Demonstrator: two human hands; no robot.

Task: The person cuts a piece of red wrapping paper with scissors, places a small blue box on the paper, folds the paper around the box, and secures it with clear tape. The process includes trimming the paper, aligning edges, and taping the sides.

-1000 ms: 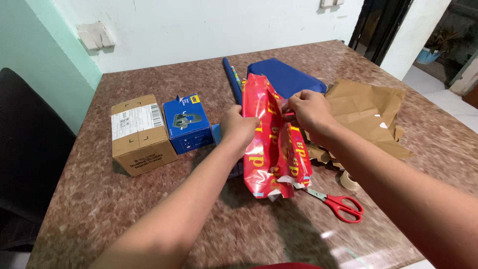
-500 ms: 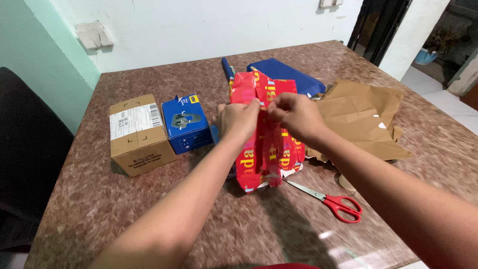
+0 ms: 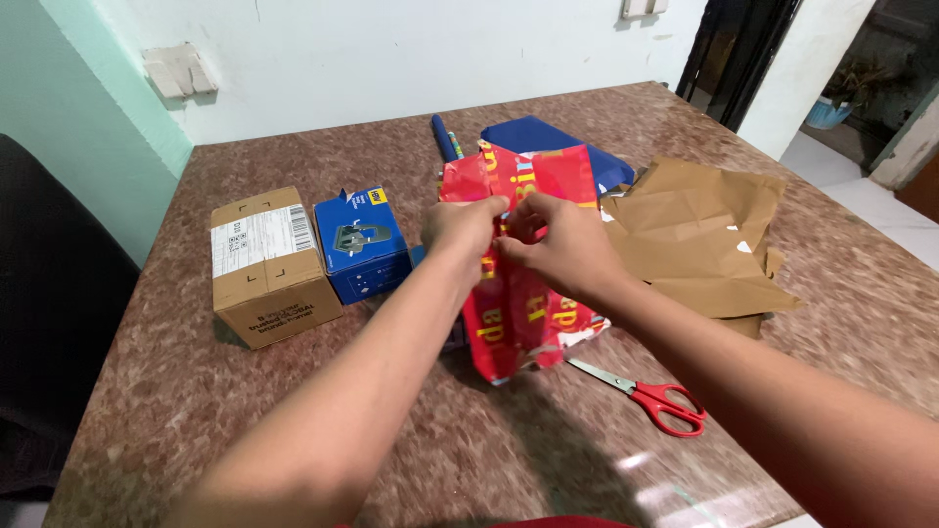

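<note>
A crumpled sheet of red wrapping paper (image 3: 523,313) with yellow letters hangs upright over the middle of the brown stone table (image 3: 293,420). My left hand (image 3: 460,227) pinches its upper left part. My right hand (image 3: 553,244) grips the paper right beside it, the fingers of both hands nearly touching. The paper's lower edge rests on the table. A small blue thing behind the paper is mostly hidden.
A cardboard box (image 3: 266,264) and a blue box (image 3: 362,242) stand at the left. A dark blue sheet (image 3: 548,137) and a blue roll (image 3: 443,137) lie behind. Crumpled brown paper (image 3: 699,240) lies at the right. Red-handled scissors (image 3: 655,396) lie near the front.
My two hands have come together on the red paper, which has turned and spread wider at the top. The tape roll under the brown paper is no longer seen.
</note>
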